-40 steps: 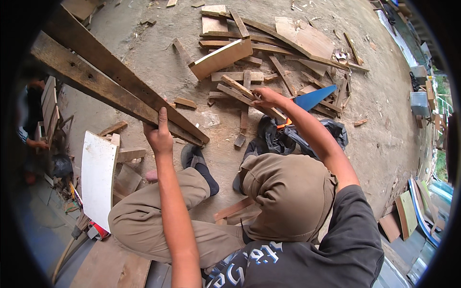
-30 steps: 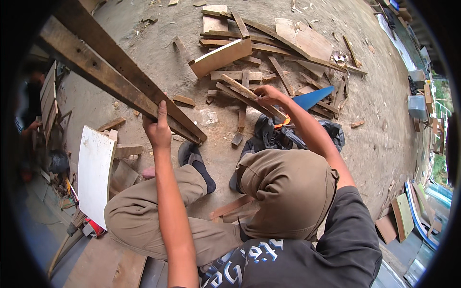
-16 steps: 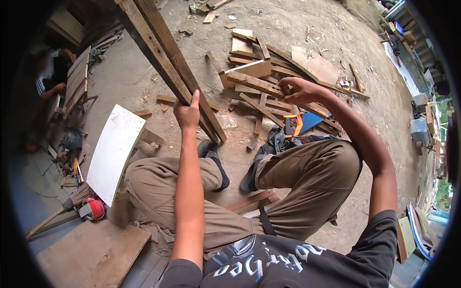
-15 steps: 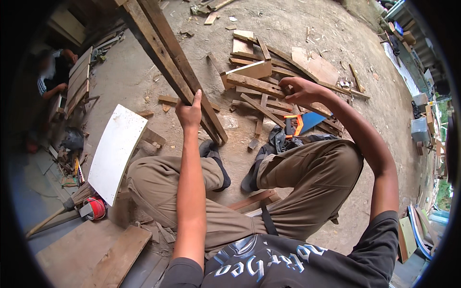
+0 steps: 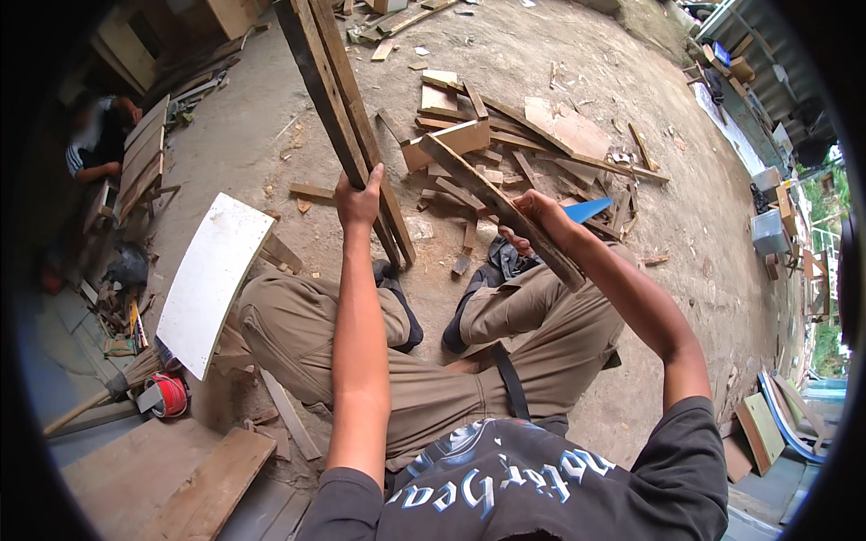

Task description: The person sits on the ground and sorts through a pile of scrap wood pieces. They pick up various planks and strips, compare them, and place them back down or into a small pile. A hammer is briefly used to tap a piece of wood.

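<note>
My left hand (image 5: 359, 200) is closed round a pair of long dark wooden battens (image 5: 336, 113), which stand steeply slanted with their lower ends by my left foot. Above my right knee, my right hand (image 5: 539, 219) grips a shorter wooden batten (image 5: 480, 183), lifted and tilted down toward me. Behind that hand shows the blue blade of a handsaw (image 5: 588, 209); its handle is hidden. Past the raised batten lies a heap of scrap wood (image 5: 523, 135) with strips and board pieces on the dirt floor.
A white panel (image 5: 212, 279) leans by my left knee. A red spool (image 5: 168, 394) and a broom (image 5: 135, 374) are at the left, near a wooden board (image 5: 212, 487). Another person (image 5: 95, 140) sits at the far left beside stacked planks. Clear plastic bins (image 5: 769, 234) stand at the right.
My right hand has raised a batten off the heap and drawn it toward me. The saw's orange handle is now covered. My left hand still holds the two long battens, now more upright.
</note>
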A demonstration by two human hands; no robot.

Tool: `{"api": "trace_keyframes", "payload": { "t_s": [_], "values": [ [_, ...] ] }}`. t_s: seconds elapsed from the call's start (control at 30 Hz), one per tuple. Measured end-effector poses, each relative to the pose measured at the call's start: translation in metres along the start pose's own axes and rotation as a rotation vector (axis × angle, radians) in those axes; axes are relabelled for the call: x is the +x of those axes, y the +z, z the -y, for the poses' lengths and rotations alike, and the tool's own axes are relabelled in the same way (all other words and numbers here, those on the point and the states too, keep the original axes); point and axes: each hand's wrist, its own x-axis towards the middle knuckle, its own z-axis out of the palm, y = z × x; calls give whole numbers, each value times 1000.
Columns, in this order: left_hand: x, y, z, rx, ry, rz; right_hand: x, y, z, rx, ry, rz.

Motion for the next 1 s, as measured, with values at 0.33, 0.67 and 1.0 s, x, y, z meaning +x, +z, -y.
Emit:
{"api": "trace_keyframes", "payload": {
  "t_s": [0.33, 0.67, 1.0],
  "values": [
    [-8, -11, 3, 4, 72, 27, 1, -5, -36, 109, -113, -44],
    [-5, -13, 2, 10, 20, -23, 4, 17, -31, 295, -210, -157],
    [-1, -16, 15, -54, 36, -35, 17, 25, -31, -881, -151, -498]
  ]
}}
